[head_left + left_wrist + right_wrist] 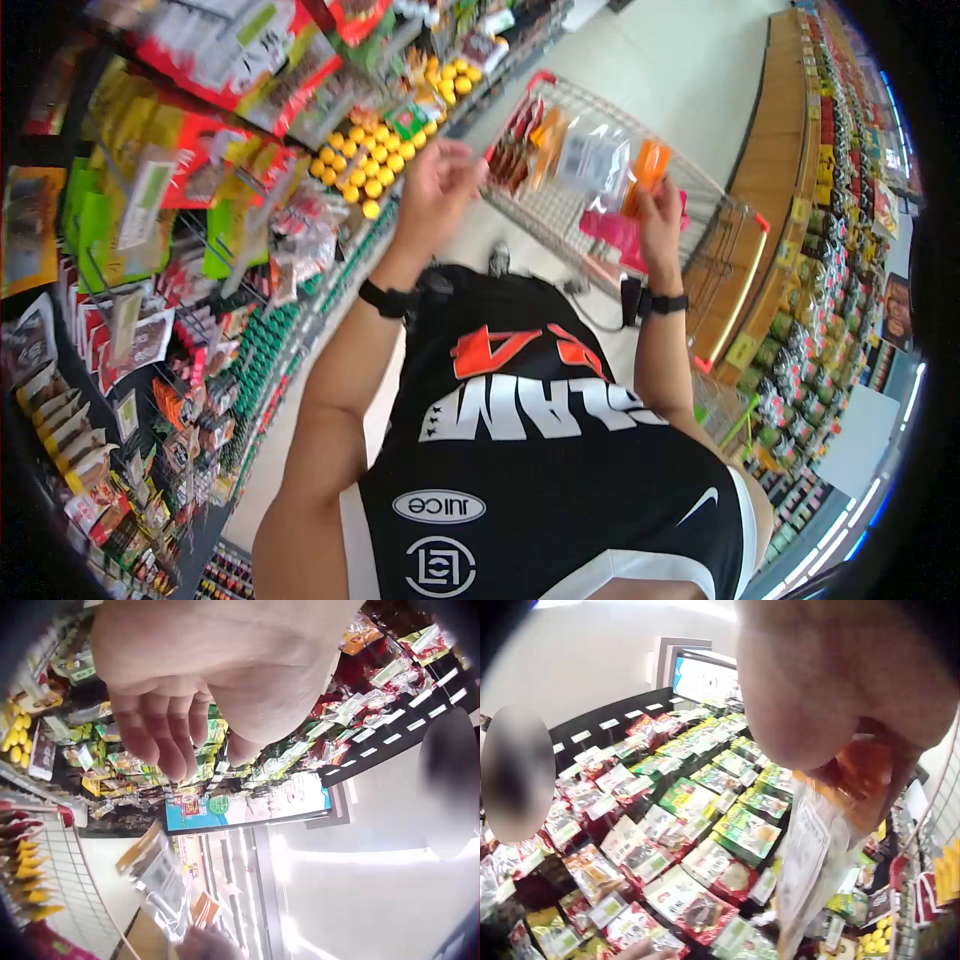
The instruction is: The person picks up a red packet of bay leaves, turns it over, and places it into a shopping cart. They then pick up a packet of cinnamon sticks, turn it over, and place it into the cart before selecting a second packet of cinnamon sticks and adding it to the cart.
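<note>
My right hand pinches a clear plastic packet by its orange end, above the shopping cart. In the right wrist view, the packet hangs down from the fingers, with a white printed label showing through it. My left hand is raised between the shelf and the cart's red corner. Its fingers bend loosely with nothing in them in the left wrist view. Inside the cart are a pink bag and several red and orange packets.
A shelf of hanging snack bags runs along the left, with yellow-capped goods beyond it. To the right stands a wooden-fronted display packed with goods. Pale floor stretches ahead of the cart.
</note>
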The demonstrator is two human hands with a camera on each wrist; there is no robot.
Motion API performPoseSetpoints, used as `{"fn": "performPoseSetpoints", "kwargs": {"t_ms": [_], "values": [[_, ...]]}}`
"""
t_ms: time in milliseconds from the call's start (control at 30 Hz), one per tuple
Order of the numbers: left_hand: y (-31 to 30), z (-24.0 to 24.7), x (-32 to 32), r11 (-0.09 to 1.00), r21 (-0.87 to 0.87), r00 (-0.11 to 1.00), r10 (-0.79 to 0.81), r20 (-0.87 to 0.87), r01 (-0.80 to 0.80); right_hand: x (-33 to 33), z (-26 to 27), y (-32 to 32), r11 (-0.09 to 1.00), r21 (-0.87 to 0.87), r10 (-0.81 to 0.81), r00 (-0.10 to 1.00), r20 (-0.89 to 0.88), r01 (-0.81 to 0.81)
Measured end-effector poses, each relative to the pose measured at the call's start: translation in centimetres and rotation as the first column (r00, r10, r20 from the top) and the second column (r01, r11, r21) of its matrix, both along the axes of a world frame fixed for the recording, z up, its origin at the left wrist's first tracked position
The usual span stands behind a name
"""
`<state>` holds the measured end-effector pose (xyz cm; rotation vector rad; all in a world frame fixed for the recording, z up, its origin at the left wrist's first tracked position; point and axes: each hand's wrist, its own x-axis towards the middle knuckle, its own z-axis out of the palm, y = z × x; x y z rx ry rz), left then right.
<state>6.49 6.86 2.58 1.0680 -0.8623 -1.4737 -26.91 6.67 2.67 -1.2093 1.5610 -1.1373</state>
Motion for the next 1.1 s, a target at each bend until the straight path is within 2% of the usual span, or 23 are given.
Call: {"fn": "performPoseSetpoints", "kwargs": {"t_ms": [67,167,233,267,333,367,433,467,533,633,700,800,833,867,967,1000,1100], "values": [[-0.3,-0.8,1.9,0.997,-0.017,0.994,-0.069,0.089,0.071,-0.8,-1.9,-0.9,0.995,-0.013,-0.097,0.995,0.036,0.098],[-0.1,-3.4,3.5,0.993,0.037,0.98,-0.119,0.162,0.114,-4.8,-9.3,-0.5,0.99,0.082,-0.101,0.979,-0.179,0.117],[0.5,-4.5,3.8,0.984,0.072,0.968,-0.173,0.181,0.162,-9.7,-16.5,1.4,0.919,0.39,0.114,0.913,-0.392,0.053],[0.8,-4.7,4.0,0.979,0.072,0.962,-0.203,0.183,0.192,-9.5,-17.5,3.1,0.879,0.475,0.137,0.935,-0.327,0.037],[1.0,-5.3,4.5,0.966,0.077,0.945,-0.256,0.204,0.245,-10.3,-20.0,6.0,0.806,0.582,0.075,0.955,-0.285,0.111],[0.9,-4.8,4.7,0.964,0.076,0.927,-0.267,0.262,0.256,-11.0,-21.2,7.4,0.763,0.613,-0.003,0.95,-0.313,0.205],[0.6,-3.0,5.5,0.956,0.089,0.875,-0.291,0.388,0.278,-10.5,-20.8,8.0,0.708,0.647,-0.208,0.959,-0.193,0.284],[0.5,-3.4,5.8,0.96,0.087,0.883,-0.278,0.379,0.265,-10.4,-20.7,7.3,0.705,0.662,-0.167,0.967,-0.19,0.252],[0.1,-3.4,6.1,0.975,0.098,0.884,-0.223,0.41,0.2,-14.2,-26.2,7.2,0.744,0.651,-0.088,0.988,-0.13,0.152],[0.1,-4.4,5.0,0.986,0.107,0.89,-0.162,0.427,0.128,-13.1,-28.2,3.9,0.728,0.686,0.017,0.999,-0.028,0.006],[-0.1,-3.2,3.3,0.985,0.129,0.867,-0.162,0.472,0.114,-10.3,-28.3,1.3,0.676,0.737,-0.008,1.0,0.025,-0.013],[0.5,-2.4,-0.8,0.991,0.108,0.813,-0.126,0.569,0.078,-8.0,-30.3,-1.4,0.584,0.806,0.09,0.994,0.054,-0.097],[0.8,-2.1,-2.5,0.989,0.127,0.801,-0.133,0.583,0.072,-7.6,-32.0,-2.2,0.562,0.818,0.128,0.99,0.058,-0.121],[1.2,-1.8,-4.2,0.986,0.141,0.786,-0.159,0.597,0.093,-7.3,-33.3,-3.1,0.517,0.84,0.233,0.971,0.044,-0.162],[2.2,0.0,-8.0,0.948,0.22,0.757,-0.318,0.571,0.232,-7.1,-39.8,-4.3,0.553,0.801,0.261,0.961,0.092,-0.228],[2.1,0.7,-8.4,0.92,0.235,0.694,-0.392,0.604,0.314,-6.6,-40.8,-4.9,0.528,0.826,0.221,0.971,0.089,-0.196],[2.3,0.4,-8.9,0.919,0.27,0.649,-0.394,0.65,0.287,-6.3,-42.8,-6.6,0.57,0.802,0.302,0.953,-0.003,-0.178]]}}
